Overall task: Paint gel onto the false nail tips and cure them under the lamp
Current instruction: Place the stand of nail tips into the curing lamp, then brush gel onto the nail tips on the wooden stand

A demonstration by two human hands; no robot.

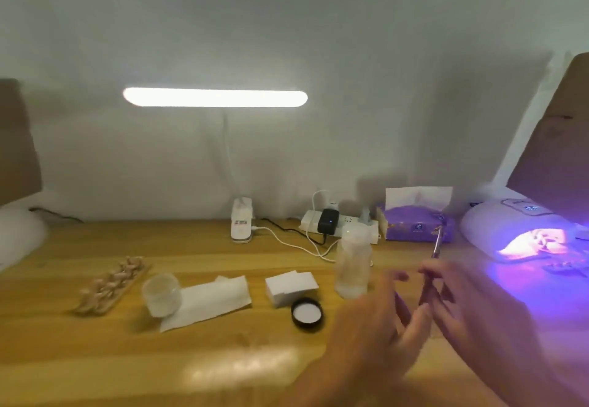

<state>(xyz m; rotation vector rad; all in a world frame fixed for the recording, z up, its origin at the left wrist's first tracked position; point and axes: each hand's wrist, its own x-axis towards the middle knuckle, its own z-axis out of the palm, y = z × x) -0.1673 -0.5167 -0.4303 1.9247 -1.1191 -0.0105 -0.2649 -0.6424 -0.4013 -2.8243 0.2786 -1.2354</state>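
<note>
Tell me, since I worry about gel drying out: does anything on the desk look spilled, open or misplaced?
No spill shows. The black lid lies inner side up on the table, apart from the frosted jar, which stands apparently uncapped on a paper sheet.

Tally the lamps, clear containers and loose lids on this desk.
Lamps: 2, desk lamp and curing lamp
Clear containers: 2, jar and bottle
Loose lids: 1, black lid
Total: 5
</note>
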